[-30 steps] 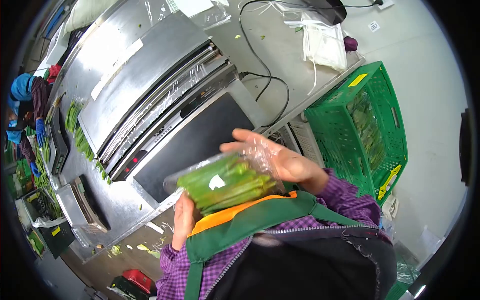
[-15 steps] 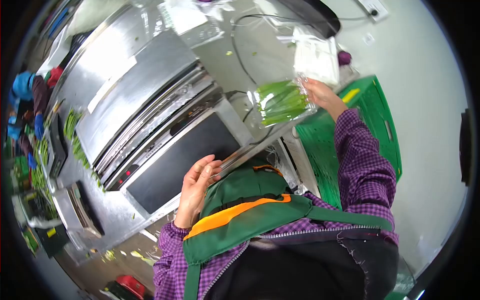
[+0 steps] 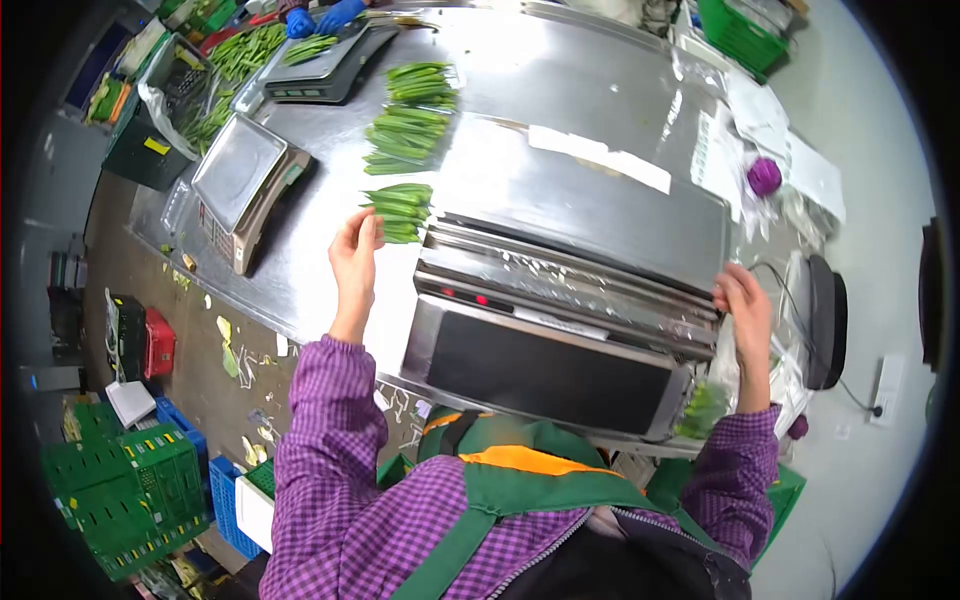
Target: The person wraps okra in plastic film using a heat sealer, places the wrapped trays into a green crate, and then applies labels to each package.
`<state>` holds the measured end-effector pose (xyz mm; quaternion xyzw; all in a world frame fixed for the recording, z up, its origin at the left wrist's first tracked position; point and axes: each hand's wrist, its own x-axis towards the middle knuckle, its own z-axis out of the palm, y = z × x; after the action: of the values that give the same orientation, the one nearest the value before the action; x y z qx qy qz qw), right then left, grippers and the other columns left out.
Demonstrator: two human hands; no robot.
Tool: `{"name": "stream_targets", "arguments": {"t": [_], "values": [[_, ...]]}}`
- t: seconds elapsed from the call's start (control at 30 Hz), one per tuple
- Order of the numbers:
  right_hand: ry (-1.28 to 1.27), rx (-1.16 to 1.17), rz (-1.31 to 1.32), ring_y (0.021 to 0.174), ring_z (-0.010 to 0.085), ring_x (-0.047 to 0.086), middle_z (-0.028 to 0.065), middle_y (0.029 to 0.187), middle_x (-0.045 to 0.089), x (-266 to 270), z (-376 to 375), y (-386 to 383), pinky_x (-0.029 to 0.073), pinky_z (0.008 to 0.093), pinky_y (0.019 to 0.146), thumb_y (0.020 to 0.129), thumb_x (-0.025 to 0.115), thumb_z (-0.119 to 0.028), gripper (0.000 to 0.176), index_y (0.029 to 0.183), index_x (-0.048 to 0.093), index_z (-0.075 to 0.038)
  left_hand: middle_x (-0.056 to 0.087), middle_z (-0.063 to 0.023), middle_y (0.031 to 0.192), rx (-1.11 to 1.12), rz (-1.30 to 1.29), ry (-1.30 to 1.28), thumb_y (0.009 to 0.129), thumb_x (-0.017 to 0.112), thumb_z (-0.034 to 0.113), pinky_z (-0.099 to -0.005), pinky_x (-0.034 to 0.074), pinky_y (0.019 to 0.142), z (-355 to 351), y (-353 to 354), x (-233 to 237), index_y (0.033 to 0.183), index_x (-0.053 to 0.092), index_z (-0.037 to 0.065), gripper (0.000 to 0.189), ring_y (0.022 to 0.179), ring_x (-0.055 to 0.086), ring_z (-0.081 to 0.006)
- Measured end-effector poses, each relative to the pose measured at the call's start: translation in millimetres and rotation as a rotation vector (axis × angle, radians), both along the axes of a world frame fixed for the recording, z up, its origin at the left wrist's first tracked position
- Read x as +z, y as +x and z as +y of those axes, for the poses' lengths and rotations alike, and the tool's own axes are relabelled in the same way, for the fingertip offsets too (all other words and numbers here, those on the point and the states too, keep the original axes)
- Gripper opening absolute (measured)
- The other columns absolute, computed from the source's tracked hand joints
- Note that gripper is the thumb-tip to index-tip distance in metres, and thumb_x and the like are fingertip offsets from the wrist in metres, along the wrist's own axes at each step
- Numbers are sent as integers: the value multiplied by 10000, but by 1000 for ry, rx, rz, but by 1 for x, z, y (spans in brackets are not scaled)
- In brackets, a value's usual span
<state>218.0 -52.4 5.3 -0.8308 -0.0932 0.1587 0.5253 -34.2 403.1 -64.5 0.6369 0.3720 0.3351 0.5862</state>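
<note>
My left hand (image 3: 355, 262) is by the nearest bunch of green vegetables (image 3: 403, 212), its thumb and fingertips close together; whether they pinch anything is too small to tell. More green bunches (image 3: 408, 135) lie beyond it in a row on the metal table. At the wrapping machine's (image 3: 570, 270) right end is my right hand (image 3: 743, 300), fingers bent near the film edge; what they hold, if anything, cannot be made out. The wrapped green pack (image 3: 700, 410) lies below my right hand, beside the machine's dark plate (image 3: 550, 378).
Two weighing scales (image 3: 240, 175) stand on the metal table (image 3: 300, 260) at the left. A co-worker's blue-gloved hands (image 3: 340, 15) are at the top. A purple roll (image 3: 764, 177) and black cable (image 3: 800, 330) are at the right. Green crates (image 3: 130, 480) stand lower left.
The view has swung left. My right hand has let go of the wrapped pack, which now lies at the machine's right, and is at the machine's end. My left hand has moved to the green bunches.
</note>
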Motion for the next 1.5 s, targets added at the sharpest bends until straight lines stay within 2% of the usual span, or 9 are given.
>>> {"name": "stream_targets", "arguments": {"t": [0.2,0.33,0.4,0.63,0.77,0.9,1.03,1.23,1.5], "values": [[164,556,192,844,173,620,135,1024,607,42,298,-28,518,266,697,909,528,-129,300,1149,528,50,585,-112,1155,79,215,121,918,525,246,-302,482,813,161,65,-90,1239,516,7,400,973,578,-196],[81,508,406,1045,226,541,166,1258,453,-22,447,-14,536,293,749,870,550,-119,412,1250,459,12,563,-229,1175,87,330,287,911,475,241,-379,422,935,228,108,-118,1227,509,-29,417,1075,552,-353],[-90,380,493,1004,283,518,172,1217,445,-52,497,1,536,403,719,829,594,-135,462,1250,444,-17,559,-238,1172,-4,490,400,901,481,222,-383,419,942,247,120,-126,1216,524,-19,399,1081,545,-363],[-378,222,504,863,293,565,134,1100,573,-122,558,24,484,492,683,843,510,-194,320,1125,565,-52,633,-178,1073,-149,351,120,830,485,23,-317,463,859,267,116,-145,1153,573,-21,337,998,610,-260],[-280,304,549,629,177,576,72,724,590,-114,539,14,534,353,560,802,578,-112,143,864,621,10,623,-129,1070,-198,289,-95,791,468,-45,-271,475,750,249,68,-113,1190,525,-50,403,910,589,-171],[-476,612,170,665,193,627,99,800,655,-113,518,4,522,316,578,775,564,-57,215,943,658,40,588,-121,1106,-211,184,-180,799,481,-65,-254,476,658,221,18,-82,1227,477,-53,429,799,563,-127],[-229,590,-242,733,133,629,139,851,678,-49,461,-29,489,263,676,761,577,-53,284,1019,635,54,587,-116,1103,-166,85,-115,802,500,-66,-252,482,658,174,-8,-8,1223,488,-51,422,791,555,-119],[-44,403,-200,643,125,583,110,782,662,18,312,-21,470,260,629,752,529,-16,280,1004,641,29,627,-83,1016,-395,59,-95,822,612,36,-242,477,684,68,24,65,1169,550,-49,362,834,578,-105],[-129,65,-165,704,137,611,107,842,669,-25,105,12,486,251,706,761,566,-5,289,1039,624,50,675,-113,844,-774,260,301,788,677,99,-264,520,708,-77,131,35,1119,574,-76,388,779,648,-155]]}}
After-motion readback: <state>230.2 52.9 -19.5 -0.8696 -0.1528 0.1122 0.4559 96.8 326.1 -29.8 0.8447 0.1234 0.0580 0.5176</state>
